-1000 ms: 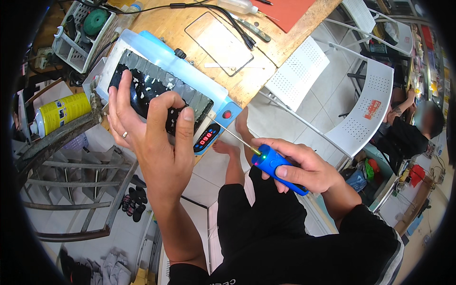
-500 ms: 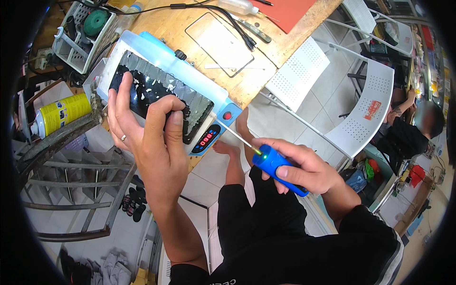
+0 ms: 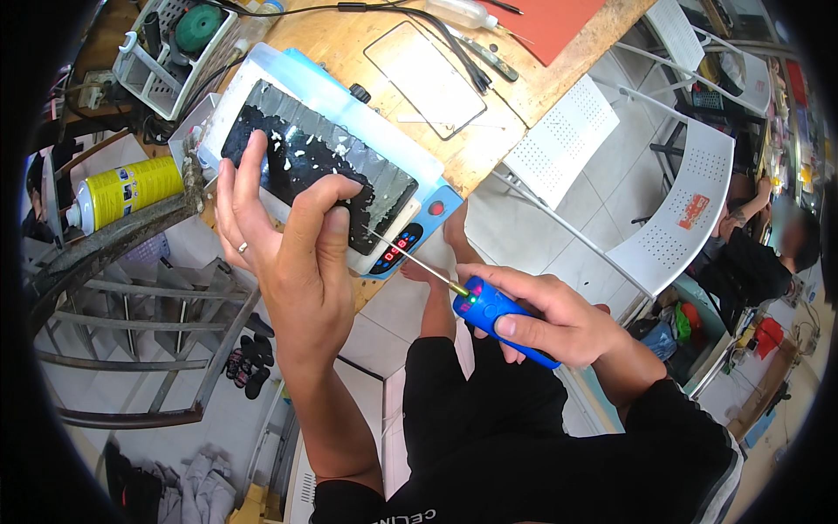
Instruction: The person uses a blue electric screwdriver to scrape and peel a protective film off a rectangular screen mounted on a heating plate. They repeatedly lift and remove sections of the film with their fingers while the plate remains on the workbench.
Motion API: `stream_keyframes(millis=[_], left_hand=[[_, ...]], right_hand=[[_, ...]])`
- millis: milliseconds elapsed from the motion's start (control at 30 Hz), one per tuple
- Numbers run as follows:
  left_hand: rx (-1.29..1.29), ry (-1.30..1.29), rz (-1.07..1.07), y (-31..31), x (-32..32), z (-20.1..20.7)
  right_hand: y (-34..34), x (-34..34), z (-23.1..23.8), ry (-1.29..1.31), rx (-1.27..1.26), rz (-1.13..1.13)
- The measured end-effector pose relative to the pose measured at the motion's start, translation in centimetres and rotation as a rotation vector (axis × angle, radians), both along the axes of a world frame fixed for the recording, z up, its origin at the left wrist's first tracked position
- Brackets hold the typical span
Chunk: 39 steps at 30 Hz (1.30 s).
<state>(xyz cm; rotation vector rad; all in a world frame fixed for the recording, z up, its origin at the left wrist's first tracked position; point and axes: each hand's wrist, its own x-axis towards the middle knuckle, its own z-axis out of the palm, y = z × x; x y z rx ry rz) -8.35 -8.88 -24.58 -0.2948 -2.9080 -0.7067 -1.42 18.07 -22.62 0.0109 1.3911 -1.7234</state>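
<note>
A dark phone screen panel [image 3: 380, 188] lies on a blue-and-white heating plate [image 3: 447, 203] at the bench edge. Ragged black residue and white crumbs cover part of the panel, while a grey ribbed area shows along its far side. My left hand [image 3: 301, 236] steadies the panel, fingers against its near edge and surface, the index finger bent beside the thumb. In my right hand [image 3: 567, 319] is a blue handheld electric glue-removing tool [image 3: 497, 310] with a lit green light. Its thin metal rod reaches over the panel's near right corner; whether the tip touches cannot be told.
A thin rectangular frame [image 3: 441, 135], cables [image 3: 454, 44], tweezers [image 3: 493, 61] and a red mat [image 3: 554, 35] lie on the wooden bench. Left are a white basket [image 3: 166, 83], a yellow spray can [image 3: 131, 192] and metal railings. White chairs [image 3: 676, 210] stand right; another person sits beyond.
The tool has moved left, bringing its rod from beside the heating plate to over the panel's corner. My left hand stays on the panel. The whole view has shifted slightly.
</note>
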Motion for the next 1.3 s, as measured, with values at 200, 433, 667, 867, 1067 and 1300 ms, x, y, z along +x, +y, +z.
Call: stream_keyframes(millis=[200, 433, 667, 867, 1067, 1300], left_hand=[[0.053, 0.01, -0.065, -0.2, 0.1, 0.4], [0.089, 0.031, -0.032, 0.0, -1.0, -0.5], [0.075, 0.047, 0.002, 0.0, -1.5, -1.2], [0.144, -0.014, -0.053, -0.4, -0.5, -0.2], [0.121, 0.019, -0.017, -0.1, -0.7, -0.9], [0.116, 0.074, 0.041, -0.1, -1.1, -1.8]], right_hand=[[-0.1, -0.2, 0.6, 0.003, 0.009, -0.008], [0.0, -0.4, 1.0, -0.002, 0.021, -0.011], [-0.3, -0.2, 1.2, -0.016, 0.05, -0.041], [-0.1, -0.5, 1.3, -0.008, 0.052, -0.037], [0.0, -0.7, 1.5, -0.012, 0.06, -0.006], [-0.5, -0.3, 1.2, 0.008, 0.031, 0.016]])
